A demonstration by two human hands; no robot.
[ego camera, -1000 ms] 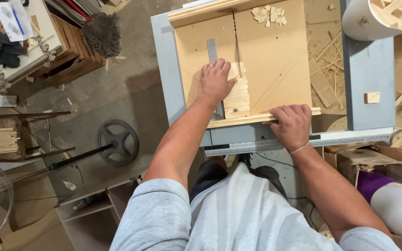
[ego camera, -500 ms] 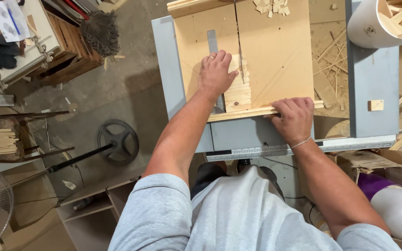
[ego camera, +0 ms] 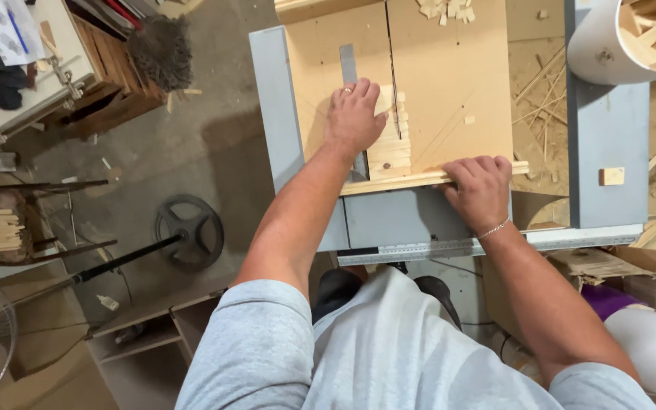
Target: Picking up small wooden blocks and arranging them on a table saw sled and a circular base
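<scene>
A wooden sled (ego camera: 449, 91) lies on the grey saw table (ego camera: 271, 106). My left hand (ego camera: 354, 118) presses flat on a block of stacked pale wood strips (ego camera: 390, 148) next to the saw slot. My right hand (ego camera: 482, 190) grips the sled's near fence rail (ego camera: 389, 182) at its right end, fingers curled over it. A bracelet shows on the right wrist, a ring on the left hand.
Small offcuts (ego camera: 446, 9) lie at the sled's far end. A white bucket of wood scraps (ego camera: 632, 34) stands at the table's right rear, a small wood block (ego camera: 611, 176) near it. A black wheel (ego camera: 189, 231) and wooden shelves (ego camera: 108, 106) sit on the floor to the left.
Both hands and the sled have slid forward, away from me, across the saw table. The hands hold the same places on the strips and the rail.
</scene>
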